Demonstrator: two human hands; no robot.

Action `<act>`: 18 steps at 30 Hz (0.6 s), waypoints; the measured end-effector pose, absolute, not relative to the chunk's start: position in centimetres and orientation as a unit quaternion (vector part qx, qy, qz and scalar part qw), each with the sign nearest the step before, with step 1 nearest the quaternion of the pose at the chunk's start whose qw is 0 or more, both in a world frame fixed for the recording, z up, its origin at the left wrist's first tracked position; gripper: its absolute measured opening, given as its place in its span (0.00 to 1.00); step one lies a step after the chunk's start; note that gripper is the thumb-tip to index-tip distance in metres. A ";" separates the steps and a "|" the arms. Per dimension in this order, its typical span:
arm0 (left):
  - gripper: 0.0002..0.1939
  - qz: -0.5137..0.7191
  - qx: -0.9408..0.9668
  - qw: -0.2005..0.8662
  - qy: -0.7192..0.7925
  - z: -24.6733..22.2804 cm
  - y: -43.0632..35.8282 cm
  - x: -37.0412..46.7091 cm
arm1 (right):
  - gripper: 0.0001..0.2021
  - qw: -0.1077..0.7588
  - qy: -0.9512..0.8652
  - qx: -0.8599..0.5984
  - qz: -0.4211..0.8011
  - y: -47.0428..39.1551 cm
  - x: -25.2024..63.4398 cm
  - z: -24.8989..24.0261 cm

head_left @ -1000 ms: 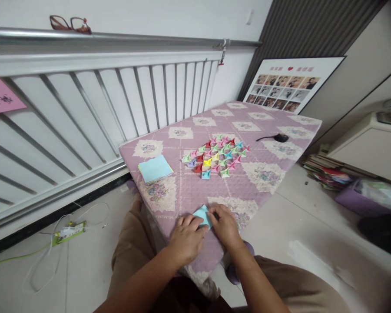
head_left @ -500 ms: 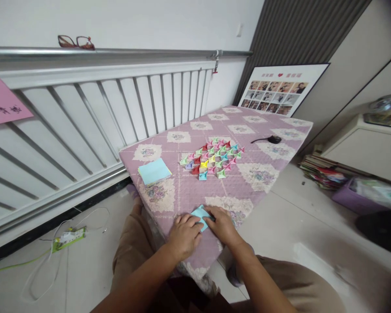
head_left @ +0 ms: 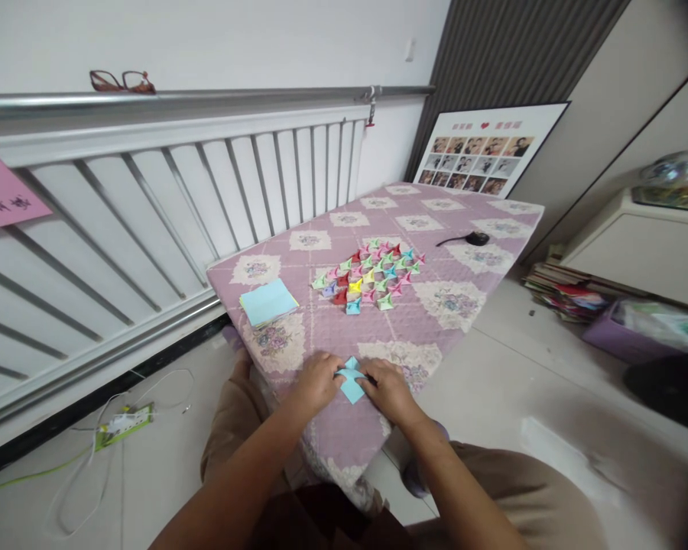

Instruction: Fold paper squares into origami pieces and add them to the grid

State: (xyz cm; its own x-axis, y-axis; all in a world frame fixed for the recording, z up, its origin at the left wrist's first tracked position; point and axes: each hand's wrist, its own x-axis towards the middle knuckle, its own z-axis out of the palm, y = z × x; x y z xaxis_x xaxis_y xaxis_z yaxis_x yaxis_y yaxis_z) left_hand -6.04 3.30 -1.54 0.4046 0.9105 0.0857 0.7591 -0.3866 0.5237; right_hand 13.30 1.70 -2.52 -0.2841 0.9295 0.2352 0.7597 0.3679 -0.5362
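While both hands, left (head_left: 319, 380) and right (head_left: 387, 389), grip opposite sides of the blue paper (head_left: 352, 382), folded shapes (head_left: 368, 276) stand beyond it.

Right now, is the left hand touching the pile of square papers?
Apart. The head view shows it: a wide strip of flowery tablecloth lies between the left hand and the pile of square papers.
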 end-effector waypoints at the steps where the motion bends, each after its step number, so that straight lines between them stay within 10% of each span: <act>1: 0.05 0.176 0.816 0.206 0.511 -1.6 3.5 -6.1 | 0.02 0.264 -0.786 -0.535 0.161 1.7 13.4 -2.6; 18: 0.13 0.148 0.883 0.127 0.427 -2.8 3.1 -7.4 | 0.10 0.282 -0.842 -0.456 0.059 0.8 14.6 -3.7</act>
State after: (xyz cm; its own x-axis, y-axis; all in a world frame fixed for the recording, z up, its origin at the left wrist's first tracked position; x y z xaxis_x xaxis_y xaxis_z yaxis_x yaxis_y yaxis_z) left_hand -7.35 3.08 -2.84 0.5923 0.7912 0.1524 0.7158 -0.6035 0.3512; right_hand 14.63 0.80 -3.65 -0.4249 0.8020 0.4199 0.7350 0.5764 -0.3571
